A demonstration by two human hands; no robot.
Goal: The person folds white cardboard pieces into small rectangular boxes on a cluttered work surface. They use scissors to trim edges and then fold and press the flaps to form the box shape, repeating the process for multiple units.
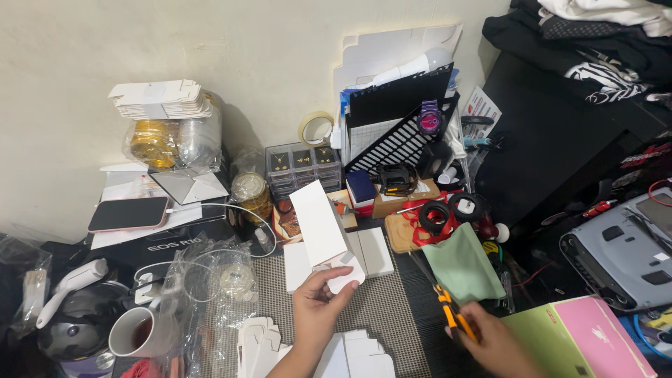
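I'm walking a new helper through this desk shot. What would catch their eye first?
Probably the tall white carton that the left hand holds up at the centre. Next, the right hand at the bottom edge gripping an orange-handled tool, beside a pink and green box. A purple watch hangs on the black rack behind.

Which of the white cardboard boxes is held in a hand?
The tall white box, pinched at its lower end by the left hand; the other flat boxes lie untouched.

Two bare hands, left hand (318, 308), right hand (493, 343), bare forearms, no sleeves, rings or watch
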